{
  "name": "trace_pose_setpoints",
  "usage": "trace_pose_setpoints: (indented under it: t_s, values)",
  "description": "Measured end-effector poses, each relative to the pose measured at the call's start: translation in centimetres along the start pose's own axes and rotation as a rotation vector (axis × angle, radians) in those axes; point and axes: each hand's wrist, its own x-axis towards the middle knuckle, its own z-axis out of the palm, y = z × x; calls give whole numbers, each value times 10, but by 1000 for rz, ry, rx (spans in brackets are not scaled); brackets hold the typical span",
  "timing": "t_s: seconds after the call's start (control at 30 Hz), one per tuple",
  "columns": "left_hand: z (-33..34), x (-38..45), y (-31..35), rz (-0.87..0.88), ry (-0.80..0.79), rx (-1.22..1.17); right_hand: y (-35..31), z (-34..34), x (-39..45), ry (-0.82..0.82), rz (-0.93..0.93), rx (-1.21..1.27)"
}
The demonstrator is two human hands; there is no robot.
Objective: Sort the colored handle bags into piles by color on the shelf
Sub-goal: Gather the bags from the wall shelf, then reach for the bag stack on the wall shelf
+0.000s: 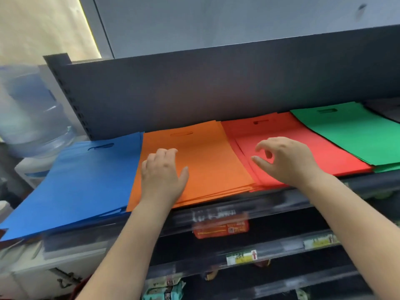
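Observation:
Four piles of flat handle bags lie side by side on the top shelf [270, 200]: blue bags [82, 182] at the left, then orange bags [207, 161], red bags [324, 152] and green bags [355, 128] at the right. My left hand [162, 174] rests palm down on the left part of the orange pile, its fingers bent at the knuckles. Just above the near left part of the red pile hovers my right hand [285, 159], fingers loosely curled and thumb out, holding nothing.
A dark back panel [216, 89] rises behind the piles. Lower shelves [281, 245] carry price tags and packaged goods. A water dispenser with a large bottle [32, 111] stands left of the shelf. A dark item [387, 111] lies right of the green pile.

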Motion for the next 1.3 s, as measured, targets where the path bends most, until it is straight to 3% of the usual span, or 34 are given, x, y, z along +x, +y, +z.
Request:
trace_pose_setpoints:
  t_s: [0.13, 0.4, 0.9, 1.3]
  values:
    - [10, 19, 69, 186, -56, 70, 38, -32, -4, -143, 106, -161]
    - [33, 27, 233, 377, -115, 47, 142, -106, -66, -220, 211, -397]
    - [88, -15, 545, 752, -132, -132, 344, -253, -232, -223, 637, -652]
    - [141, -24, 772, 1025, -136, -261, 488, -321, -310, -223, 948, -790]
